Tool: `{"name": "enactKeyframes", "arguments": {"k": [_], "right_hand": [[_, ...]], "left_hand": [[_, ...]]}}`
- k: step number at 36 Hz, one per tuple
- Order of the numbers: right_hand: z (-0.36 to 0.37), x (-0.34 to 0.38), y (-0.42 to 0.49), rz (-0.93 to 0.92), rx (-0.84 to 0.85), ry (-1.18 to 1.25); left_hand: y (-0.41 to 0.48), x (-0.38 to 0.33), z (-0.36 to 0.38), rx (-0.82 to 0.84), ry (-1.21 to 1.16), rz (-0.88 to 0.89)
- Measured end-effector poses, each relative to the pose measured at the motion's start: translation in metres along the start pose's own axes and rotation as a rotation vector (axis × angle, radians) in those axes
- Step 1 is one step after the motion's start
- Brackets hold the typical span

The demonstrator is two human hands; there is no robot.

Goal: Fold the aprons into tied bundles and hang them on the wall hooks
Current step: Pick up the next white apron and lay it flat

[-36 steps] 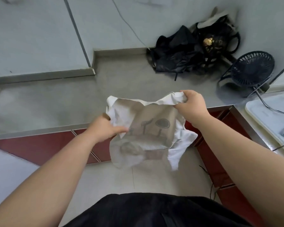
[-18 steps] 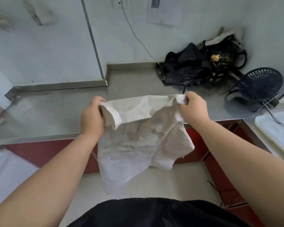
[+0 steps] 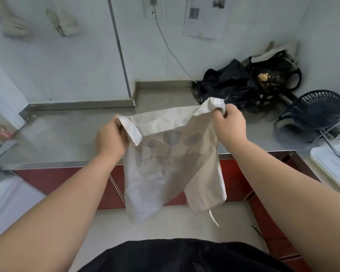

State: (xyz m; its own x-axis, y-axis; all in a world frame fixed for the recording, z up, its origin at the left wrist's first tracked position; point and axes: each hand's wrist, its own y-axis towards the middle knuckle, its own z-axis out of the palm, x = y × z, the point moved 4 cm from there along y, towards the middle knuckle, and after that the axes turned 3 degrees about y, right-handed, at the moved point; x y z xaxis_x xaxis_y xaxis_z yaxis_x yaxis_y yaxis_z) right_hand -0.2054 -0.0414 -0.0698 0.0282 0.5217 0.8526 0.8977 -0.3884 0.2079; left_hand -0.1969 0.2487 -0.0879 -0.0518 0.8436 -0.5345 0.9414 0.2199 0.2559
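Apron: a cream apron (image 3: 171, 163) with a faded grey print is being held spread out in the air. Its top hem is being carried above the front edge of the steel counter (image 3: 67, 130), and its lower part is being let hang past that edge, in front of the red cabinet fronts (image 3: 63, 179). Whether the cloth is touching the counter cannot be told.
Left hand: the apron's upper left corner, turned over on itself, is being gripped by the left hand (image 3: 111, 139), the fingers curled tightly round it.
Right hand: the upper right corner is being bunched and clamped in the closed fingers of the right hand (image 3: 231, 127), which is being held slightly higher and farther back.
Why held so: the hem is being pulled taut between the hands, probably so that creases are being shaken out and the edges squared before the first fold.
Tie strap: one white tie strap (image 3: 213, 217) is being left dangling below the lower right corner, free for the later knot.
Wall: two pale cloth bundles (image 3: 64, 24), blurred, are being carried on the wall above the counter's back left part; they are judged to be finished aprons.
Back right corner: a black bag (image 3: 230, 85) and a small dark fan (image 3: 318, 112) are being kept there, well apart from the apron.
Stage: early; folding is judged not yet begun.
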Motion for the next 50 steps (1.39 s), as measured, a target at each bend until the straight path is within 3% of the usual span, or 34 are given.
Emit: {"name": "enactKeyframes", "arguments": {"k": [5,11,16,18,20,23,28,42,50], "right_hand": [[0.004,0.005,0.003,0.047,0.063,0.017],[0.009,0.014,0.007,0.111,0.1,0.184],[0.011,0.021,0.008,0.15,0.112,0.308],[0.013,0.025,0.009,0.151,0.115,0.323],[0.016,0.025,0.009,0.156,0.111,0.348],[0.02,0.029,0.014,0.159,0.109,0.434],[0.021,0.041,0.034,0.145,0.096,0.633],[0.03,0.022,0.132,0.084,0.122,0.518],[0.063,-0.008,0.247,0.065,0.139,0.417]], "left_hand": [[0.007,0.004,0.005,0.159,0.111,0.003],[0.016,-0.004,0.008,0.239,0.016,-0.057],[0.022,-0.007,-0.003,0.064,0.019,-0.068],[0.019,-0.004,-0.002,0.121,-0.033,-0.097],[0.018,-0.001,0.004,0.185,-0.152,-0.175],[0.023,-0.007,0.008,0.156,-0.598,-0.355],[0.038,-0.022,0.001,0.142,-0.948,-0.29],[0.11,-0.071,0.048,0.201,-0.981,-0.23],[0.199,-0.094,0.113,0.187,-0.929,-0.325]]}}
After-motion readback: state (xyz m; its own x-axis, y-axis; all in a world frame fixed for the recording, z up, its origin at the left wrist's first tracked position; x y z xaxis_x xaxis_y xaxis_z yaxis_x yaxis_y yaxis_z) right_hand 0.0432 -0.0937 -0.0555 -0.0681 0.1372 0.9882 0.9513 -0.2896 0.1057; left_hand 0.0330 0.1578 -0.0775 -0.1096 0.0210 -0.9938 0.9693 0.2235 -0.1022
